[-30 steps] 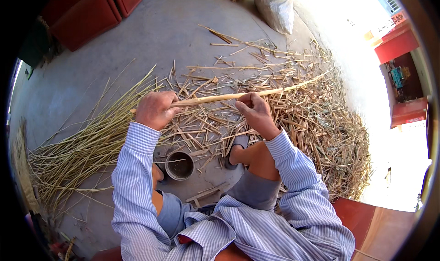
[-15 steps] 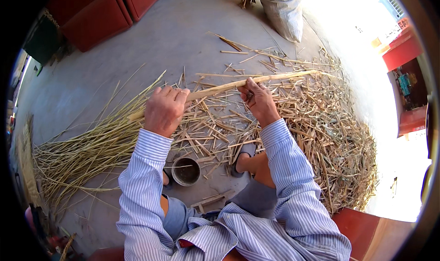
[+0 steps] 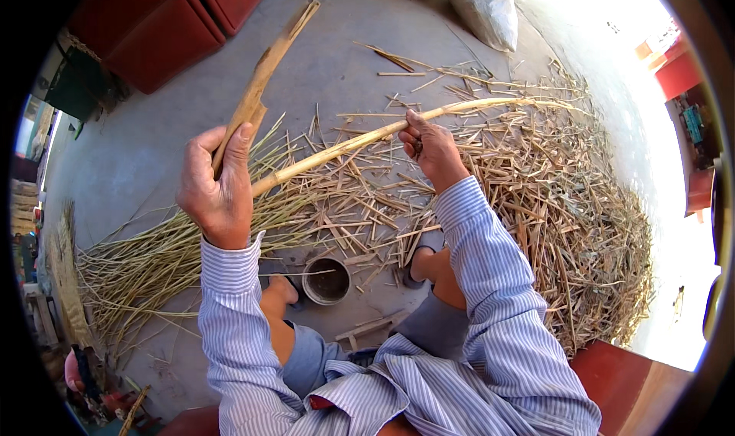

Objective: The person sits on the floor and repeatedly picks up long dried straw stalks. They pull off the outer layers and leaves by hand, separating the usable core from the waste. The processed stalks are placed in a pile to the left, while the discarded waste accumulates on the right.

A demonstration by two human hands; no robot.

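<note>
My left hand (image 3: 220, 189), raised at the left, is closed around a broad, dry, tan strip of leaf sheath (image 3: 264, 72). The strip points up and away, wide near my thumb and narrow at its far tip. My right hand (image 3: 432, 151) pinches a long pale stalk (image 3: 337, 153) near its middle; a small dark bit shows among the curled fingers. The stalk slants from beside my left wrist up to the far right. Thin greenish-yellow stalks (image 3: 153, 271) lie bundled below my left hand. Chopped dry pieces and leaf litter (image 3: 566, 237) heap up under and right of my right hand.
A round bowl (image 3: 327, 280) with a thin stick across it sits on the floor between my feet, near a small wooden piece (image 3: 375, 325). Farther off stand a red sofa-like seat (image 3: 145, 34) and a pale sack (image 3: 482, 11). Red furniture (image 3: 605, 378) stands lower right.
The broad sheath has come away from the stalk. My left hand has moved left and nearer with it, turning it upward, while my right hand keeps the stalk, which now looks slimmer.
</note>
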